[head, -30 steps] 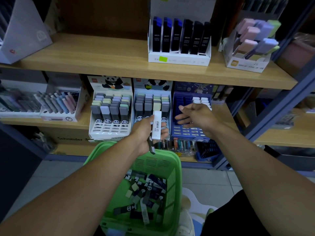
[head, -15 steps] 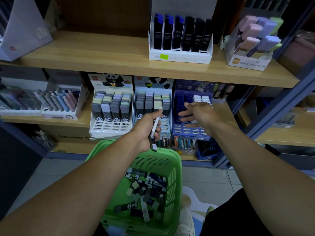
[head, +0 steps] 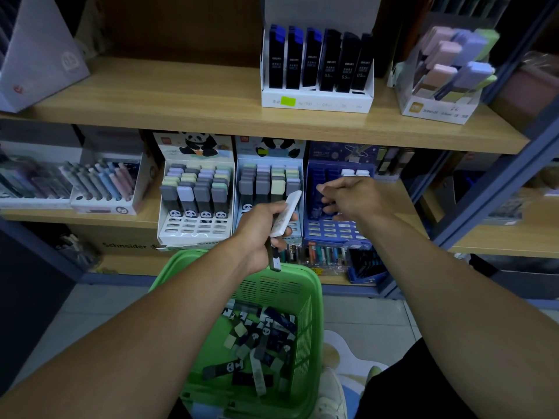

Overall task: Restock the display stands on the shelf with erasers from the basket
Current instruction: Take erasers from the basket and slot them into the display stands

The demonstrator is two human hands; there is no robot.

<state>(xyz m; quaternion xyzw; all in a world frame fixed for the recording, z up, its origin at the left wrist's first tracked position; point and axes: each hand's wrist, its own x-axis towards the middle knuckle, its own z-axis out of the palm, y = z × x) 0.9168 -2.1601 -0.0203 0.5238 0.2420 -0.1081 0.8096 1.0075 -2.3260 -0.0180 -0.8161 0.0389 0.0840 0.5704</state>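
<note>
Head cam: I see my left hand [head: 262, 229] gripping a slim white eraser [head: 286, 213] plus a dark one, above the green plastic basket [head: 305, 285] w/ loose erasers [head: 260, 349]. Right hand [head: 352, 197], fingers loosely curled, holds nothing, in front of the blue slotted display stand [head: 335, 231] on the wooden shelf [head: 405, 204].

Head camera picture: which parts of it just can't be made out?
- Small dark item under the right hand, over the blue slotted display stand: blurred, covered by fingers.
- Price print on the white cardboard lead box: too small.
- Lower erasers in the green plastic basket: buried under others.
- Grey folder: cut off by left edge.
</note>
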